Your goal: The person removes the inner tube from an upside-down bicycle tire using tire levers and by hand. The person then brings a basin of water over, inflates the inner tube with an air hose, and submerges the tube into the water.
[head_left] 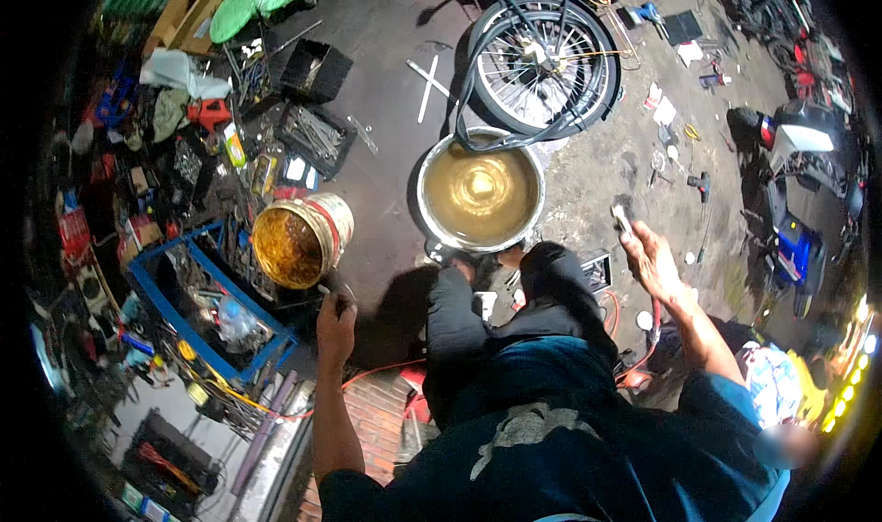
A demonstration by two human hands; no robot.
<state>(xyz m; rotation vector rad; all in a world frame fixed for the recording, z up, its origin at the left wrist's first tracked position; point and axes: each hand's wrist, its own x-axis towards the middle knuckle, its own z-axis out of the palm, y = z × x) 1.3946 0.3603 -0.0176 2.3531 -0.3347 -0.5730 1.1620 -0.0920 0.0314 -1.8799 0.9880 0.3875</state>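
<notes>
My right hand [650,263], at the right, is closed around an air hose nozzle [620,217] with a metal tip; a red hose [655,324] trails down from below the hand. My left hand [337,324] is closed just below a tilted white bucket [338,219] stained orange-brown inside. A small pale bit shows at its fingertips, too small to name. Between my knees and a bicycle wheel [547,58] stands a round metal basin [424,196] of murky water. A black inner tube [464,99] loops down from the wheel onto the basin's far rim.
A blue metal frame [207,265] full of parts stands left, near a black tool tray [317,141]. Crossed pale strips [428,90] lie on the floor. Hammer [700,184], pliers [691,132] and a blue power tool [643,13] lie right, before parked motorbikes [795,168].
</notes>
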